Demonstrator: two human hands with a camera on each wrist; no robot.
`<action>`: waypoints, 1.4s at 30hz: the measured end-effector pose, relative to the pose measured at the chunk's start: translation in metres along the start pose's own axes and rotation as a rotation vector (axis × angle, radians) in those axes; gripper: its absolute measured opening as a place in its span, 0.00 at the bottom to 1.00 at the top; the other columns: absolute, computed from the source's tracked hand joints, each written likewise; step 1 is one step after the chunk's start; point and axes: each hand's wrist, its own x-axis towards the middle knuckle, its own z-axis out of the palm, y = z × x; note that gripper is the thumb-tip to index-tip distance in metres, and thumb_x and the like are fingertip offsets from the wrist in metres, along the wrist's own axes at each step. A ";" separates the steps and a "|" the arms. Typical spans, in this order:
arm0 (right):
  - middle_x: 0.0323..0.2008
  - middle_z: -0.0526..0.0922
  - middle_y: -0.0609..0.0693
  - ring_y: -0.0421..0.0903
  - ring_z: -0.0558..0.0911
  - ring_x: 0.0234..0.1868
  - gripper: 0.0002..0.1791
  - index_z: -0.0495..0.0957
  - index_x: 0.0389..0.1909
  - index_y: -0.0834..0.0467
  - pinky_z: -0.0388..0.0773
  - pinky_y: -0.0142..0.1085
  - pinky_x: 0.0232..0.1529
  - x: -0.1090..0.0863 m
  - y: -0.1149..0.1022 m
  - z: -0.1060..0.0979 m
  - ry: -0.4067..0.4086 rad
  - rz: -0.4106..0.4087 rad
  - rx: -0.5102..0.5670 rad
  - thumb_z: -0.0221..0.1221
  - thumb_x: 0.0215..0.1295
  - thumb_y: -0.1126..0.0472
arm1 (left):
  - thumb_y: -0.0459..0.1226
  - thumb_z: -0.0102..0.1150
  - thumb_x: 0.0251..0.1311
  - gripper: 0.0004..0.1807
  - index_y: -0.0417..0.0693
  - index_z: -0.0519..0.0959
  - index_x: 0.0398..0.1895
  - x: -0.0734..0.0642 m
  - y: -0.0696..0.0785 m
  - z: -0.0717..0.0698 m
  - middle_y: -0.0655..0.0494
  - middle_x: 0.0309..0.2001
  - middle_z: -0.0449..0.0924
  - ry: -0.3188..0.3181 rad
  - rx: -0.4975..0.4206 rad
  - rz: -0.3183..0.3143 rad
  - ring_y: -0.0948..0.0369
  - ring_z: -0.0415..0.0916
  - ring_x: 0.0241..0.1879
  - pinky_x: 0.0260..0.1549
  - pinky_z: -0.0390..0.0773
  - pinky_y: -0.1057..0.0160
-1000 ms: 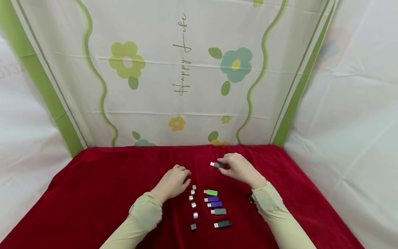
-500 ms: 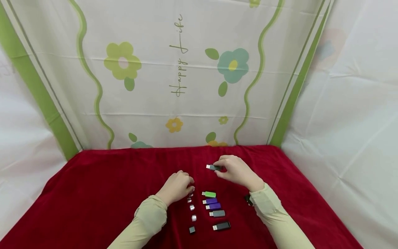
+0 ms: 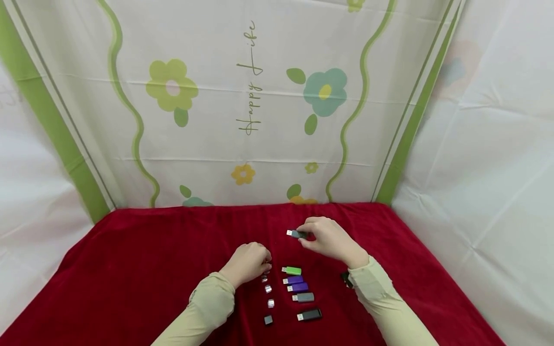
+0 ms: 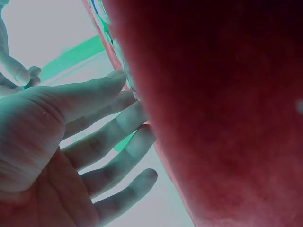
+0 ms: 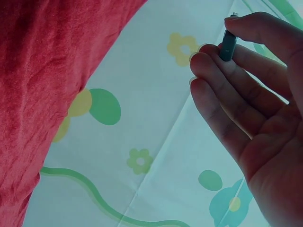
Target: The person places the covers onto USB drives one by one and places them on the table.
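Observation:
My right hand [image 3: 328,240] pinches a dark grey USB stick [image 3: 295,234] above the red cloth, with its metal plug pointing left. In the right wrist view the thumb and fingers hold the stick [image 5: 227,47] near their tips. My left hand [image 3: 247,262] is down at the far end of a column of small caps, thumb and index finger closing on a small clear cap [image 4: 130,86] that the fingers mostly hide in the head view. Nearer me in that column lie several clear caps [image 3: 268,289] and one dark grey cap [image 3: 268,320].
Right of the caps, a column of USB sticks lies with plugs leftward: green [image 3: 293,271], two purple [image 3: 299,287], grey [image 3: 305,297] and black [image 3: 310,315]. A small dark object [image 3: 346,279] lies beside the right sleeve. A flowered curtain [image 3: 277,144] rises behind the red cloth [image 3: 173,250].
My left hand has moved right and toward me onto the far caps, covering the farthest. My right hand has shifted slightly left with the USB stick. The view has tilted a little.

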 end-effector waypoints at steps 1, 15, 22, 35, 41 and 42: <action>0.29 0.79 0.43 0.40 0.74 0.26 0.06 0.87 0.35 0.57 0.72 0.30 0.27 0.000 0.000 0.000 -0.002 0.001 -0.002 0.69 0.55 0.64 | 0.36 0.73 0.52 0.02 0.52 0.87 0.26 0.000 0.000 0.000 0.66 0.25 0.80 -0.009 -0.005 -0.008 0.69 0.73 0.26 0.27 0.75 0.67; 0.29 0.79 0.41 0.39 0.75 0.27 0.07 0.87 0.35 0.57 0.73 0.31 0.28 0.002 0.001 0.002 -0.030 0.011 -0.005 0.70 0.55 0.64 | 0.34 0.74 0.50 0.08 0.53 0.85 0.19 0.001 0.000 -0.005 0.64 0.21 0.78 -0.015 0.028 -0.076 0.67 0.72 0.21 0.22 0.76 0.65; 0.30 0.79 0.41 0.39 0.75 0.27 0.07 0.86 0.36 0.57 0.73 0.31 0.28 0.002 0.004 0.004 -0.043 0.018 0.009 0.70 0.56 0.64 | 0.34 0.76 0.47 0.15 0.54 0.79 0.13 0.006 -0.004 -0.009 0.66 0.15 0.72 -0.079 0.016 -0.114 0.67 0.68 0.17 0.19 0.74 0.64; 0.30 0.80 0.41 0.40 0.76 0.28 0.06 0.86 0.36 0.57 0.73 0.31 0.28 0.002 0.004 0.005 -0.043 0.027 0.018 0.69 0.56 0.63 | 0.36 0.79 0.43 0.18 0.54 0.74 0.12 0.011 -0.008 -0.013 0.65 0.16 0.69 -0.137 0.115 -0.098 0.64 0.71 0.18 0.19 0.74 0.62; 0.30 0.80 0.42 0.42 0.77 0.28 0.06 0.86 0.35 0.57 0.74 0.32 0.29 0.001 0.004 0.004 -0.037 0.022 0.025 0.69 0.56 0.63 | 0.35 0.73 0.49 0.19 0.53 0.71 0.12 0.012 -0.008 -0.012 0.63 0.14 0.66 -0.141 0.172 -0.048 0.65 0.68 0.17 0.19 0.73 0.62; 0.30 0.80 0.42 0.43 0.78 0.28 0.06 0.86 0.35 0.57 0.74 0.32 0.29 0.001 0.004 0.004 -0.038 0.023 0.027 0.69 0.56 0.64 | 0.35 0.73 0.49 0.19 0.53 0.71 0.12 0.012 -0.008 -0.012 0.63 0.14 0.65 -0.139 0.180 -0.041 0.64 0.68 0.17 0.19 0.73 0.62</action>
